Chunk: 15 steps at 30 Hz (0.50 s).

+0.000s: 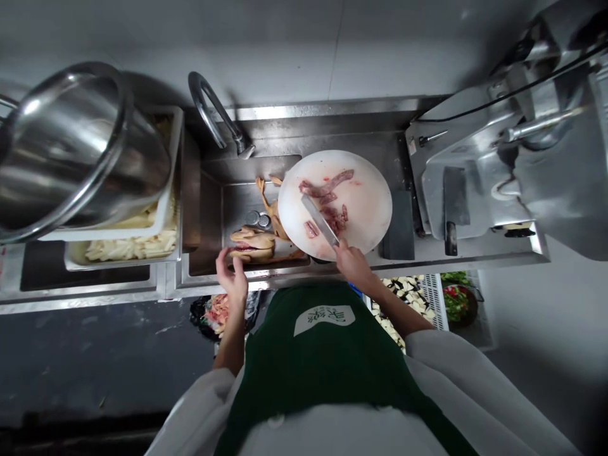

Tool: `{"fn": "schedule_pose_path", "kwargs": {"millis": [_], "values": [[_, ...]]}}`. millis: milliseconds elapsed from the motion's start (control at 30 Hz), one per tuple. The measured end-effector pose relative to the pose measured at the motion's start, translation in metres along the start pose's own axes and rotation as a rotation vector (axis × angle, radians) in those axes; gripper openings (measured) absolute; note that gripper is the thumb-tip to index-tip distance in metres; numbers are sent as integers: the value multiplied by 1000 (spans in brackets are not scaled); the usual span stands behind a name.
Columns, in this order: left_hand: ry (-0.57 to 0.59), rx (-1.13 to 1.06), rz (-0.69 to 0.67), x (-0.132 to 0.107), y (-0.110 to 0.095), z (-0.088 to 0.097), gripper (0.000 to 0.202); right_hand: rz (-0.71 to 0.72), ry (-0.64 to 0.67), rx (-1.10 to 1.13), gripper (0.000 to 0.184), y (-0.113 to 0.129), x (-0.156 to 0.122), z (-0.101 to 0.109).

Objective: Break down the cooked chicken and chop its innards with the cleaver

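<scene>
My right hand [350,261] grips the handle of a cleaver [319,220] whose blade lies flat over the round white cutting board [365,202]. Strips and small pieces of raw meat [327,185] lie on that board, some beside the blade. My left hand [232,273] hovers at the sink's near rim with fingers spread, just below a plucked raw bird [254,242] lying in the steel sink [211,209]. The hand holds nothing.
A big steel bowl [71,145] tilts over white trays of pale cut strips [135,244] on the left. A tap [213,114] arches over the sink. A second cleaver [453,209] rests on the slicer machine [503,152] at right. Crates of chopped vegetables [411,294] stand below.
</scene>
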<state>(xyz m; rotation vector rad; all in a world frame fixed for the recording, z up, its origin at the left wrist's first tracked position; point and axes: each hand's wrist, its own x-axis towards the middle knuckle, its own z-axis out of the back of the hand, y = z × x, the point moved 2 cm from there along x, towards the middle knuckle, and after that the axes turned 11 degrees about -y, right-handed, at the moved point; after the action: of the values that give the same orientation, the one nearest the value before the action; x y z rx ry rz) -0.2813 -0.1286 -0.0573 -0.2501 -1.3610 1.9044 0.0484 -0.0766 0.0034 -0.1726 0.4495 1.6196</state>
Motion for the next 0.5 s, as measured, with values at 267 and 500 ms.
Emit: {"fn": "schedule_pose_path", "kwargs": {"millis": [267, 500], "values": [[-30, 25, 120, -44, 19, 12, 27, 14, -37, 81, 29, 33, 47, 8], [275, -76, -233, -38, -26, -83, 18, 38, 41, 54, 29, 32, 57, -10]]}}
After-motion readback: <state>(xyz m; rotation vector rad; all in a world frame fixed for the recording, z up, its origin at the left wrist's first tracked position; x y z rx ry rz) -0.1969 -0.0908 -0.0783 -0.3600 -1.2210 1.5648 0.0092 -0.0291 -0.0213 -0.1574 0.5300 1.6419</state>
